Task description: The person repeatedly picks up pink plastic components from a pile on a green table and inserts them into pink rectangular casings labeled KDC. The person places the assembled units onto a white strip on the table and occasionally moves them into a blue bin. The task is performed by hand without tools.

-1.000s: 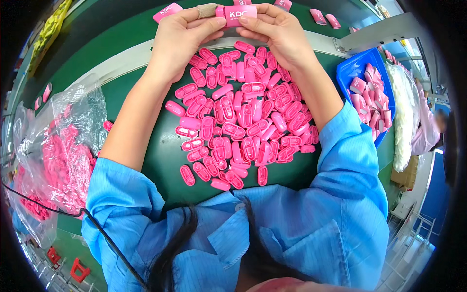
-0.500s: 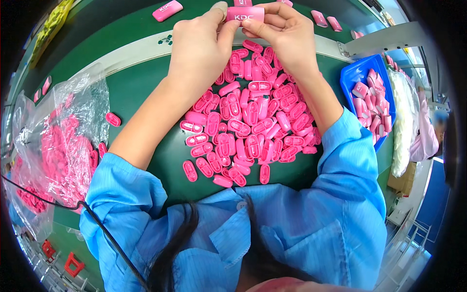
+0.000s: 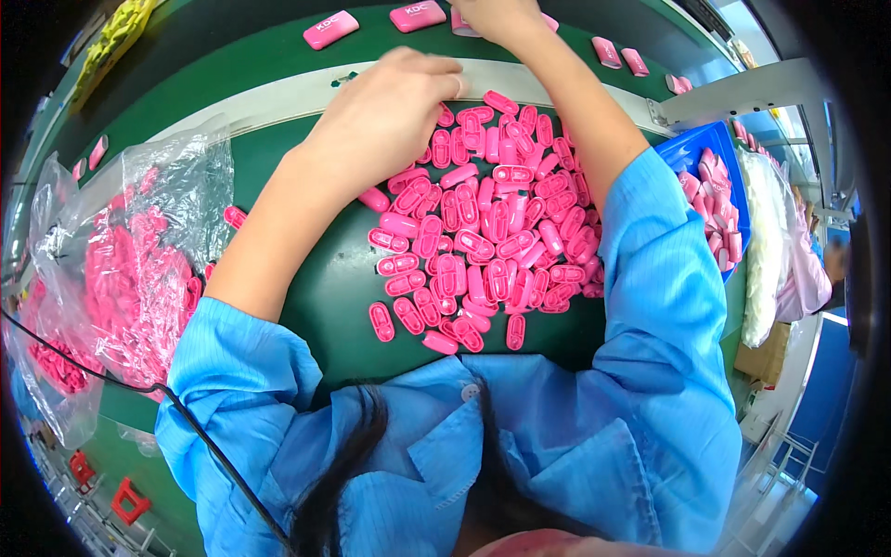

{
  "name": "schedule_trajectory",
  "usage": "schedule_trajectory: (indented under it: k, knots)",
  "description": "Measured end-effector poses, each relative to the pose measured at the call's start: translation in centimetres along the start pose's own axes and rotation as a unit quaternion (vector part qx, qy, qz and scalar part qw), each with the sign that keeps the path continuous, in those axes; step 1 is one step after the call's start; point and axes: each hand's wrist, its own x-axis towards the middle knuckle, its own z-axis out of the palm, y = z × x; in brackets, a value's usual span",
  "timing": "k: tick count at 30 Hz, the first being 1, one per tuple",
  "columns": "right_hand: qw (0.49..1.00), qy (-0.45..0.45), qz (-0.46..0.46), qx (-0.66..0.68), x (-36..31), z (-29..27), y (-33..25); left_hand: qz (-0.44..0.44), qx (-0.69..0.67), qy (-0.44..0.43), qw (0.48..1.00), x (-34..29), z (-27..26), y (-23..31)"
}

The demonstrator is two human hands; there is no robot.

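Above the upper left edge of a pile of small pink oval plastic shells (image 3: 501, 218) is my left hand (image 3: 394, 107), its fingers bent together. Whatever they may hold is hidden beneath them. My right hand (image 3: 501, 17) reaches past the white rail to the far green surface, and the top edge of the picture cuts off its fingers. Partly covered by that hand is a glossy pink case (image 3: 464, 23); whether I grip it cannot be seen. To its left lie two more pink cases with white print, one nearer (image 3: 418, 16) and one further along (image 3: 330, 31).
A clear plastic bag (image 3: 139, 278) of pink shells lies at left. At right stands a blue bin (image 3: 740, 200) holding pink cases. The white rail (image 3: 278, 104) crosses beyond the pile, meeting a metal bracket (image 3: 733, 96). A black cable (image 3: 209, 441) hangs at lower left.
My hands have parted from the pink case they both held. The left has come back toward the pile; the right has moved farther out to the far surface.
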Motion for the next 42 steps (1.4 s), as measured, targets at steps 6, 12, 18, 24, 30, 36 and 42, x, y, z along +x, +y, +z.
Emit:
schedule_trajectory:
  k: [6, 12, 18, 24, 30, 36, 42]
  knots:
    - [0.991, -0.116, -0.048, -0.038, -1.8, -1.7, 1.7, -0.098, 0.010, -0.111, 0.989, 0.3, -0.6, 1.2]
    - [0.916, -0.141, 0.120, 0.355, -5.4, -5.3, -1.1, -0.353, -0.352, -0.002, 0.867, 0.6, 0.5, -1.4]
    - [0.922, -0.105, 0.073, 0.365, -8.8, -5.4, -3.4, -0.313, -0.589, 0.068, 0.742, 0.4, 2.6, -1.4]
    - [0.913, -0.145, 0.103, 0.368, -8.7, -4.9, -1.5, -0.321, -0.580, 0.078, 0.745, 0.2, 2.1, -1.3]
    - [0.779, -0.175, 0.160, 0.580, -8.7, -4.9, -1.7, -0.310, -0.549, 0.088, 0.772, 0.2, 2.2, -1.1]
    - [0.847, -0.138, 0.130, 0.496, -9.0, -4.6, -0.8, -0.296, -0.413, 0.086, 0.857, 0.3, 1.2, -0.2]
    - [0.874, -0.096, 0.104, 0.464, -9.5, -5.2, -3.8, -0.253, -0.224, 0.111, 0.935, 0.4, -0.3, 2.8]
